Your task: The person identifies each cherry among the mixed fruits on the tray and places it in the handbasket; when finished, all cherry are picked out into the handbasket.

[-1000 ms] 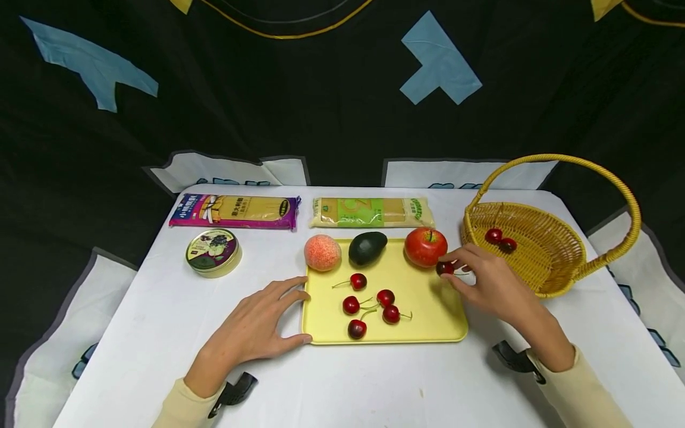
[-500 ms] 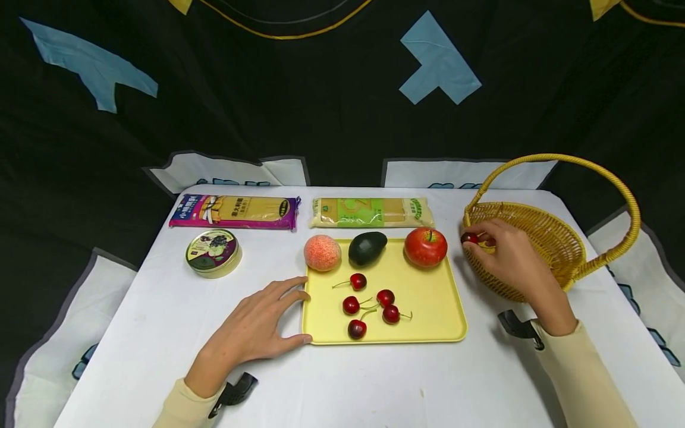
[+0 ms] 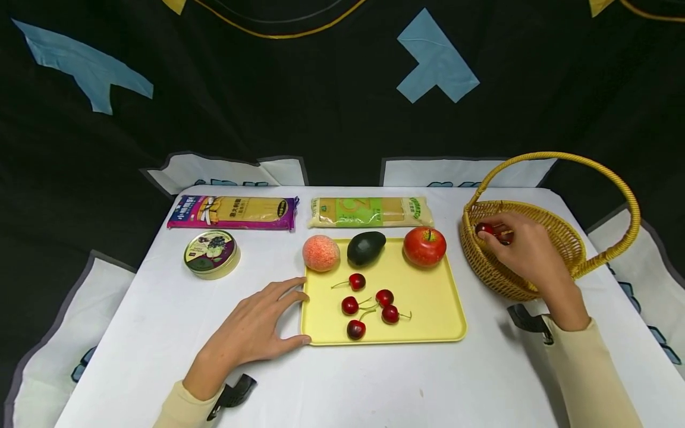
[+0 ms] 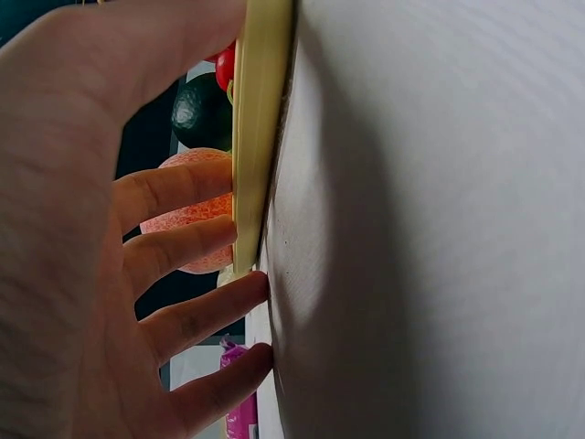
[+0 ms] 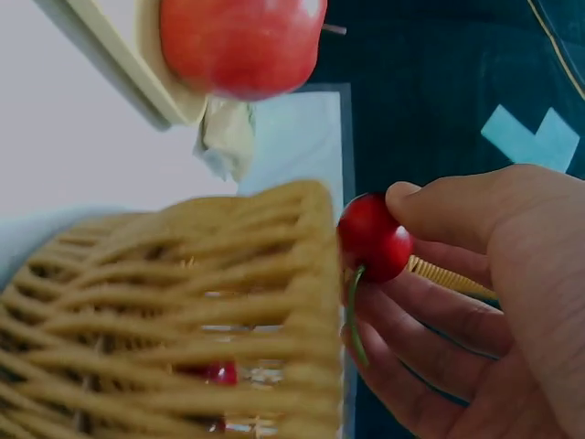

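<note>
My right hand (image 3: 521,246) pinches a dark red cherry (image 5: 375,238) by thumb and fingers, over the near-left rim of the yellow wicker basket (image 3: 556,232); its green stem hangs down in the right wrist view. Through the weave there, more red shows inside the basket. My left hand (image 3: 251,327) rests at the left edge of the yellow tray (image 3: 428,309), fingers spread, with thumb and fingertips touching its side. On the tray lie several cherries (image 3: 357,282) with stems, an avocado (image 3: 366,248), a red apple (image 3: 424,246) and a peach (image 3: 321,253) at the corner.
Behind the tray lie a green-labelled noodle pack (image 3: 371,212) and a purple noodle pack (image 3: 232,212). A round tin (image 3: 211,254) stands to the left. The basket's tall handle (image 3: 588,163) arches above it. A dark cloth hangs behind the white table.
My right hand has carried the cherry from beside the apple on the tray rightward to the basket, now over its rim. The left hand stays at the tray's edge.
</note>
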The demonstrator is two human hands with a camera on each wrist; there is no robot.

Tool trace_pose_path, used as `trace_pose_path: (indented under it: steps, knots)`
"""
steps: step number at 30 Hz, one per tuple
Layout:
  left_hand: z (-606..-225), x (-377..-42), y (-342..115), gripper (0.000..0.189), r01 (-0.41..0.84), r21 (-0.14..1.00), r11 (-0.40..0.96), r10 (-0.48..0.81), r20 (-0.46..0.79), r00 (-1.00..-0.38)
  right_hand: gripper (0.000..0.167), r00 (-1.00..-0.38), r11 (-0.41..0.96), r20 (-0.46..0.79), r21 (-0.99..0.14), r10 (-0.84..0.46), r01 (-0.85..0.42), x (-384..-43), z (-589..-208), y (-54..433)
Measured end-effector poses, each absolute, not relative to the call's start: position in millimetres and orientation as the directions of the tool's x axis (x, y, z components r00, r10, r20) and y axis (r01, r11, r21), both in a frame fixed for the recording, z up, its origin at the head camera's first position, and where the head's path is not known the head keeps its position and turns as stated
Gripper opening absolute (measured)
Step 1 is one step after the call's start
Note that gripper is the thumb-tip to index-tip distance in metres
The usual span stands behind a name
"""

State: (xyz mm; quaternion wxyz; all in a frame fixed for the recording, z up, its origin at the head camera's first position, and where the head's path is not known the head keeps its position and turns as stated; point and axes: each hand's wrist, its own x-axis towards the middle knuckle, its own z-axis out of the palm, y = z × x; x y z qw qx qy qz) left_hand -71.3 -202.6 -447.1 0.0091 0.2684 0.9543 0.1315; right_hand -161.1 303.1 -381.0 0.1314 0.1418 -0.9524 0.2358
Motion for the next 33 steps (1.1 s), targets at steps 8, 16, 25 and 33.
trace_pose_path:
  steps: [8,16,25,33]
  knots:
    - [-448.0,-71.0,-202.5,0.069,0.510,0.256,0.821,0.512,0.066,-0.856,0.030,-0.946,0.854,0.268,-0.433,-0.185,-0.290,-169.3,-390.1,317.0]
    - [-447.7,-70.8,-202.4,0.070,0.509,0.264,0.819,0.512,0.063,-0.857,0.030,-0.970,0.873,0.183,-0.433,-0.159,-0.224,-172.6,-398.2,325.5]
    - [-447.7,-71.1,-203.4,0.071,0.503,0.269,0.821,0.512,0.043,-0.858,0.030,-0.977,0.884,0.151,-0.422,-0.148,-0.199,-175.3,-408.8,334.2]
    - [-447.2,-70.5,-203.4,0.071,0.502,0.262,0.824,0.509,0.044,-0.860,0.030,-0.981,0.889,0.127,-0.420,-0.145,-0.185,-177.6,-413.5,336.7]
